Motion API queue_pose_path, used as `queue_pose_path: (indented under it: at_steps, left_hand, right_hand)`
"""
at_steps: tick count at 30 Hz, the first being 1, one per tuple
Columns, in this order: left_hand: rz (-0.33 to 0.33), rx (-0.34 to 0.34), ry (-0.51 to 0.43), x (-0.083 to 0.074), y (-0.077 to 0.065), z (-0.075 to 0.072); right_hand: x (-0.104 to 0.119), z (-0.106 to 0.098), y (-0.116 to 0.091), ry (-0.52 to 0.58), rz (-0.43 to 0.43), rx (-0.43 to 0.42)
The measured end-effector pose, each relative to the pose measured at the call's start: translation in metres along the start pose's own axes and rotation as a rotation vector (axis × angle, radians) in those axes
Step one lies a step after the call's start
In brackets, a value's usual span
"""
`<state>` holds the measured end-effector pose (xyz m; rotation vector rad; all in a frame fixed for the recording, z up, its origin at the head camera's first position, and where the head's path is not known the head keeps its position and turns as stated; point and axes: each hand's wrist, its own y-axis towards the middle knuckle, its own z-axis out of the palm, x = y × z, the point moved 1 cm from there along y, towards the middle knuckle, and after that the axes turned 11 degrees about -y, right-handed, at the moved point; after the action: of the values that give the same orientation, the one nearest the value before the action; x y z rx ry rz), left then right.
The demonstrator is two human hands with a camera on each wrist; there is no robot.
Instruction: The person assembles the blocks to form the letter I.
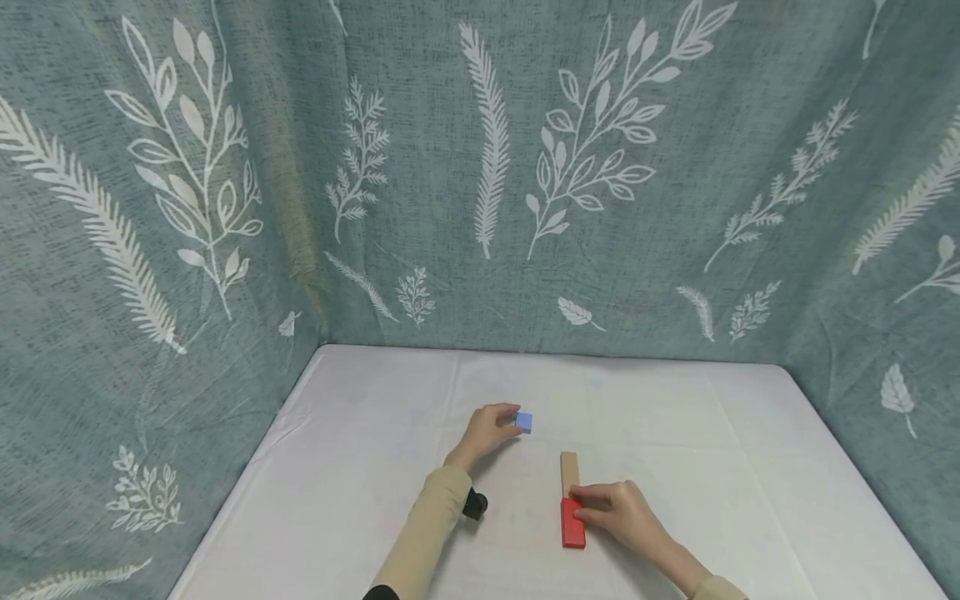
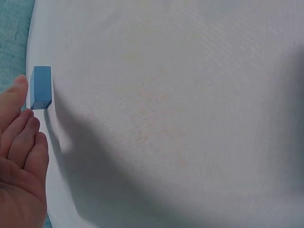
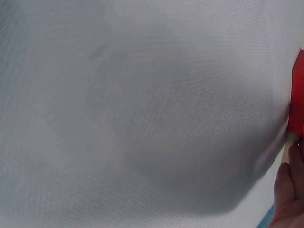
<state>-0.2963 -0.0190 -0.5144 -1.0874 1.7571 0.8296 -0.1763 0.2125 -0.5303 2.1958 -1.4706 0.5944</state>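
Note:
A small blue block [image 1: 524,423] sits on the white cloth. My left hand [image 1: 487,432] is just left of it, thumb and index finger spread, their tips at its near side. In the left wrist view a thin gap shows between the thumb and the blue block [image 2: 41,87]. Farther right, a red block [image 1: 573,525] lies end to end with a narrow tan wooden block [image 1: 569,473]. My right hand [image 1: 624,515] holds the red block with thumb and index finger near where the two meet. The right wrist view cuts off most of the red block [image 3: 298,95].
A white cloth [image 1: 675,425] covers the table. Green-blue curtains [image 1: 435,167] with white leaf prints stand behind it and at both sides. A black wrist camera [image 1: 475,505] juts from the left sleeve, above the cloth.

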Motion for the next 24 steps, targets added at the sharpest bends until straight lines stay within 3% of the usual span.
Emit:
queue_pose_path:
  at_steps: [11, 24]
  left_hand:
    - [0.033, -0.022, 0.013, 0.012, 0.001, 0.004]
    - [0.076, -0.071, 0.038, 0.015, 0.003, 0.008]
  right_hand:
    - [0.0, 0.001, 0.0, -0.008, -0.008, 0.0]
    - [-0.002, 0.001, -0.001, -0.017, -0.032, -0.025]
